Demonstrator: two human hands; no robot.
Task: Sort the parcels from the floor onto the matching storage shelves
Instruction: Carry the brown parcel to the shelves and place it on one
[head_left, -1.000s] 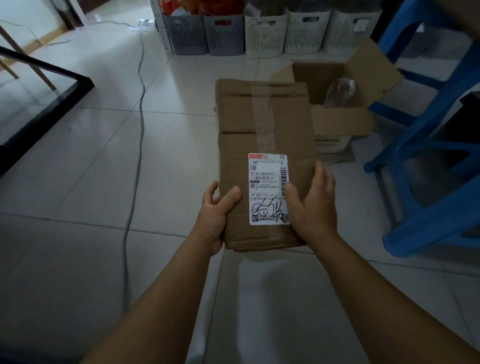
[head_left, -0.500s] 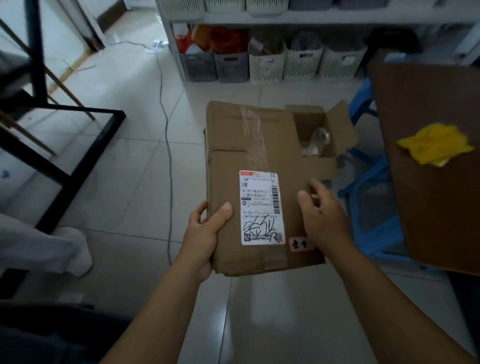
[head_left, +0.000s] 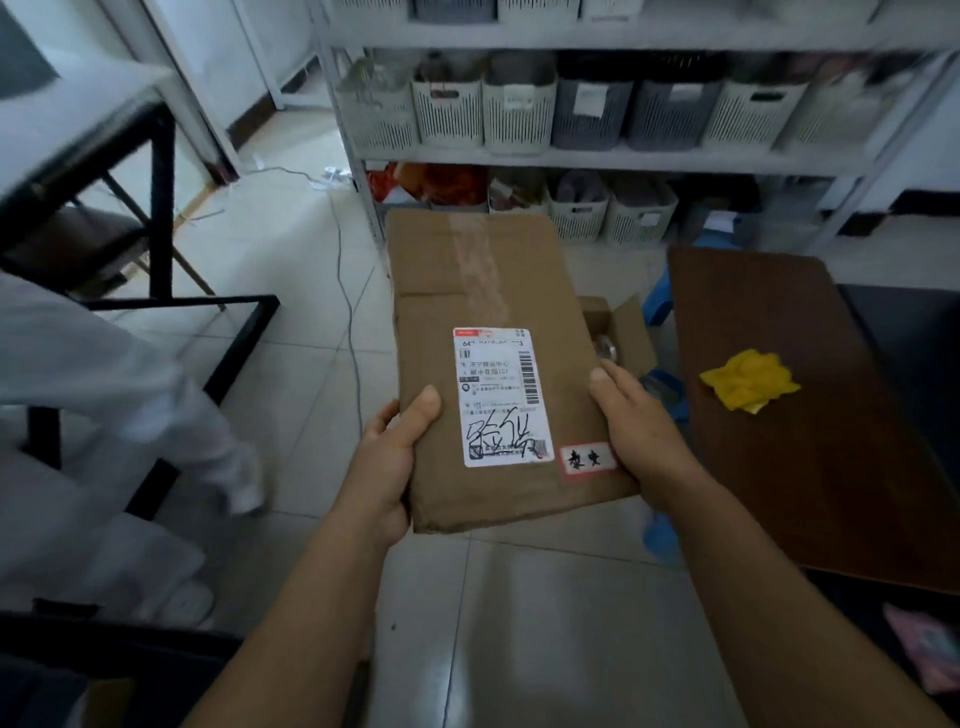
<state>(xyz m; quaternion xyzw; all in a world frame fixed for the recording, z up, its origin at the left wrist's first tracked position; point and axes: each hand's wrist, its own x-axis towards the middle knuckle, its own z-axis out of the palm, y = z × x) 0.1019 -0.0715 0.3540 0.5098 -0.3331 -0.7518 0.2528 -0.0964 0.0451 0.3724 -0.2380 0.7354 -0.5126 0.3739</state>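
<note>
Glossy pale floor tiles, white shelf with slotted plastic baskets. Left hand, right hand grasp flat creased cardboard parcel edges; paper label.

You've got the parcel between your hands, shelves behind it. Table sits right, cloth on it.

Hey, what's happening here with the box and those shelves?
A person holds a taped cardboard parcel flat in front of them, left hand on its near left edge, right hand on its right edge. The shipping label and a small red-bordered sticker face up. Shelves lined with bins stand just ahead. The parcel is not shelved yet.
</note>
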